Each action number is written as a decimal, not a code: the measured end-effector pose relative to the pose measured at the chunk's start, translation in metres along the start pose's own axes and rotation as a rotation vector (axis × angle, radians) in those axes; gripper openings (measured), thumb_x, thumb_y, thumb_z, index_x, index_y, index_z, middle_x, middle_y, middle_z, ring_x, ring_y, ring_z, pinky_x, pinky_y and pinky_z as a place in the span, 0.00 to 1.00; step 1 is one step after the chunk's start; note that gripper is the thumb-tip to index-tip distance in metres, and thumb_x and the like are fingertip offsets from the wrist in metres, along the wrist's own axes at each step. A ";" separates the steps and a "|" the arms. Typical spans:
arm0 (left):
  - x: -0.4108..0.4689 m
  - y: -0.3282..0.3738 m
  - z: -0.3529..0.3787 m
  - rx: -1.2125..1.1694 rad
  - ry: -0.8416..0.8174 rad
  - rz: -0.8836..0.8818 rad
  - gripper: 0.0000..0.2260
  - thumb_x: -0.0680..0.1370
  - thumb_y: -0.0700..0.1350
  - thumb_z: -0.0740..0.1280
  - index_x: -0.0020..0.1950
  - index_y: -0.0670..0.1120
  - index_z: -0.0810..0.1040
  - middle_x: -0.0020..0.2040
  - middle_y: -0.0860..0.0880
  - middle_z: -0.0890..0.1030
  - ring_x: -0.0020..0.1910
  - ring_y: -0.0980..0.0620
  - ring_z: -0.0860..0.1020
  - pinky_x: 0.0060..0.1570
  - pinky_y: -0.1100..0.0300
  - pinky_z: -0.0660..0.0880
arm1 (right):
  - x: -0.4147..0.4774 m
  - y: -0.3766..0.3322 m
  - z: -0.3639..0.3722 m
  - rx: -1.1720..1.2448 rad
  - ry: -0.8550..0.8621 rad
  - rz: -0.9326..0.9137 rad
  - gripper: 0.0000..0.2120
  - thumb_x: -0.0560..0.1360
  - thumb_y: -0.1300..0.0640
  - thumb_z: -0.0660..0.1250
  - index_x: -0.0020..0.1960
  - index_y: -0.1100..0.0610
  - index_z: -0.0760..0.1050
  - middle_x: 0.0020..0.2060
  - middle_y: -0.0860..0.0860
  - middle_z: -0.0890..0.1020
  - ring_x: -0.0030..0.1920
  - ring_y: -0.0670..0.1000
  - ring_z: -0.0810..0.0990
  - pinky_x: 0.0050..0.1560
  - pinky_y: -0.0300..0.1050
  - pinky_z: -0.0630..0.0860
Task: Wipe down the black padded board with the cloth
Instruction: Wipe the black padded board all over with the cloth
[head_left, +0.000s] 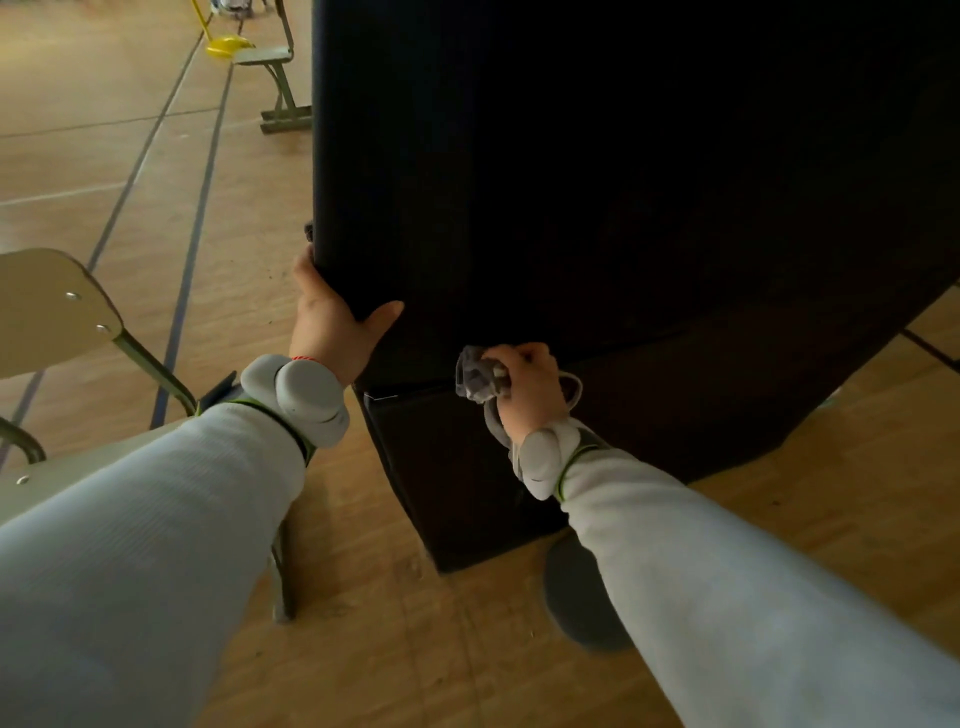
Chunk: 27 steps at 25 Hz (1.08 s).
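The board (597, 182) stands nearly upright on the wooden floor (130, 171) and fills the upper right of the view, its dark face turned toward the person. The left hand (332, 322) grips the board at its lower left corner: the thumb lies flat on the front face and the fingers wrap round the left edge, out of sight behind it. The right hand (530, 384) is closed round a bunched grey cloth (478, 376) and holds it against the board's lower edge, a little right of the left hand; a loose tail of cloth hangs down by the wrist. Below that edge a second black panel (467, 483) slopes down to the floor; whether it is part of the same board I cannot tell. Both arms are in pale grey sleeves (156, 545), and each wrist carries a grey unit (306, 400) on a green-edged strap. A chair (52, 306) stands at the left under the left arm. Farther back near the board's left edge are a bench (270, 67) and something yellow (226, 45) on the floor.
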<state>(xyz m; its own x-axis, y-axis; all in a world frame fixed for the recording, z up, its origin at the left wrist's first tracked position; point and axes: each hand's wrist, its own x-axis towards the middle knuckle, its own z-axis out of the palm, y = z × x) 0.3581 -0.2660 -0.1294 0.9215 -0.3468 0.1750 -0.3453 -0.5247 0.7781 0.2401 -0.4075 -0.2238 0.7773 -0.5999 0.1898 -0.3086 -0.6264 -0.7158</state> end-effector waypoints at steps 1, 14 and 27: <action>0.000 0.003 -0.005 0.026 -0.016 -0.007 0.38 0.72 0.50 0.71 0.73 0.46 0.51 0.68 0.42 0.66 0.64 0.41 0.70 0.56 0.50 0.72 | -0.001 -0.007 -0.008 0.029 0.029 -0.001 0.19 0.72 0.67 0.62 0.61 0.56 0.74 0.59 0.59 0.69 0.58 0.58 0.71 0.58 0.46 0.70; 0.002 0.133 -0.081 -0.001 0.024 0.125 0.27 0.80 0.55 0.57 0.76 0.46 0.54 0.73 0.42 0.61 0.69 0.42 0.64 0.65 0.51 0.63 | 0.020 -0.125 -0.168 0.267 0.444 -0.156 0.16 0.74 0.64 0.65 0.62 0.57 0.71 0.60 0.56 0.71 0.55 0.51 0.74 0.53 0.42 0.73; 0.017 0.227 -0.143 0.013 0.019 0.352 0.25 0.80 0.55 0.56 0.74 0.44 0.59 0.71 0.42 0.64 0.67 0.42 0.67 0.65 0.49 0.64 | 0.043 -0.219 -0.264 0.304 0.616 -0.209 0.13 0.74 0.63 0.64 0.56 0.52 0.74 0.56 0.50 0.73 0.50 0.48 0.77 0.52 0.48 0.77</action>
<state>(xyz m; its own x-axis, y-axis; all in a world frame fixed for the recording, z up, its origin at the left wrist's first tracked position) 0.3211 -0.2794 0.1364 0.7487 -0.4937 0.4425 -0.6445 -0.3856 0.6602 0.1961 -0.4271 0.1184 0.3248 -0.7108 0.6240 0.0491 -0.6462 -0.7616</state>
